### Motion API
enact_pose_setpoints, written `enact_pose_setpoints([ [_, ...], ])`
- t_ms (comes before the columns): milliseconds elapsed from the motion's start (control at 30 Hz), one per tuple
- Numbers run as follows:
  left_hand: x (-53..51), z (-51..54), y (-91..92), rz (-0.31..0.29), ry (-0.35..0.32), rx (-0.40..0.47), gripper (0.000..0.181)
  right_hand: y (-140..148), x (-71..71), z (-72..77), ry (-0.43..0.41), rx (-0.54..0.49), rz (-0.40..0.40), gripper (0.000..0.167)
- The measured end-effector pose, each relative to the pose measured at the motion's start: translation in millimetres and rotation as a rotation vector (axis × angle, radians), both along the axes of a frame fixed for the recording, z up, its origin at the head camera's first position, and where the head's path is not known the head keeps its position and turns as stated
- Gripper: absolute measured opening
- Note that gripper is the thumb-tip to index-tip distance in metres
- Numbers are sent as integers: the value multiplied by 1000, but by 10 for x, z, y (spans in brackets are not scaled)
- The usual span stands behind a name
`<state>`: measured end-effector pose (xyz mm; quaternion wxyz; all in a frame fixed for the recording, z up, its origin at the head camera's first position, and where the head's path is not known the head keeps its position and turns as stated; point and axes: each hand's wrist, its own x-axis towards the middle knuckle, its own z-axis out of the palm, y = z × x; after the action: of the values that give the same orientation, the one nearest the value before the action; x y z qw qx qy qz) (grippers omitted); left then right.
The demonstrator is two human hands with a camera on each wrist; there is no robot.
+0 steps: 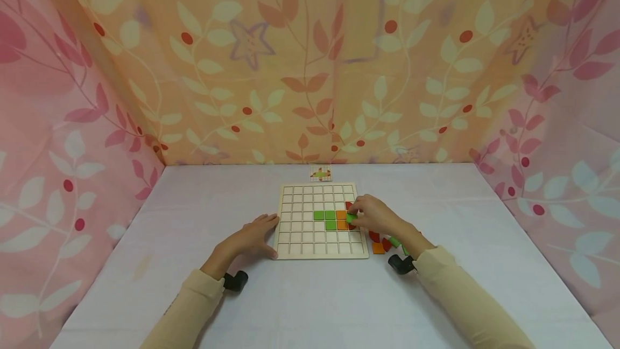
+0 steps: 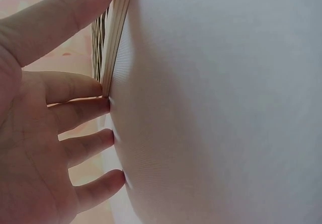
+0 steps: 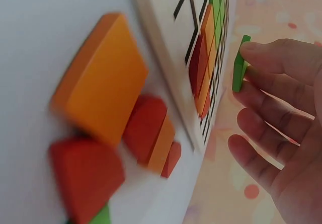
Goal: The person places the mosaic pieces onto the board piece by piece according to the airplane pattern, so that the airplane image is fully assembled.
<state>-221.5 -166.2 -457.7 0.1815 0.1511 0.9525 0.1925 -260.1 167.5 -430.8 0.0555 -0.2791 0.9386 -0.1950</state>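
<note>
A wooden grid board [image 1: 296, 242] lies on the white table, bearing green tiles [image 1: 330, 224], orange tiles [image 1: 341, 220] and red rounded pieces [image 1: 349, 206]. Above the board's right part, my right hand [image 1: 380, 215] pinches a green square tile [image 3: 240, 65] between thumb and forefinger, the other fingers loosely bent. The tile is held off the board in the right wrist view. At the board's left edge rests my left hand [image 1: 252, 235], its thumb touching the near corner area and its fingers spread straight, fingertips down on the edge and the cloth.
Loose pieces lie right of the board, partly under my right forearm: an orange square [image 3: 103, 78], red rounded pieces [image 3: 88, 176] and some green ones [image 1: 394, 242]. A small pattern card [image 1: 321, 173] lies behind the board. Patterned curtains [image 1: 310, 69] enclose the table.
</note>
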Motion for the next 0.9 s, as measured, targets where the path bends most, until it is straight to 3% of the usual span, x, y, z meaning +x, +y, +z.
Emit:
enact_pose_setpoints([
  [333,-1,2,-11,-16,7,3,97,-251,-75,-31,54,10,82,19],
  [900,6,12,-19,-20,6,10,97,-586,-78,-96,89,51,130,21],
])
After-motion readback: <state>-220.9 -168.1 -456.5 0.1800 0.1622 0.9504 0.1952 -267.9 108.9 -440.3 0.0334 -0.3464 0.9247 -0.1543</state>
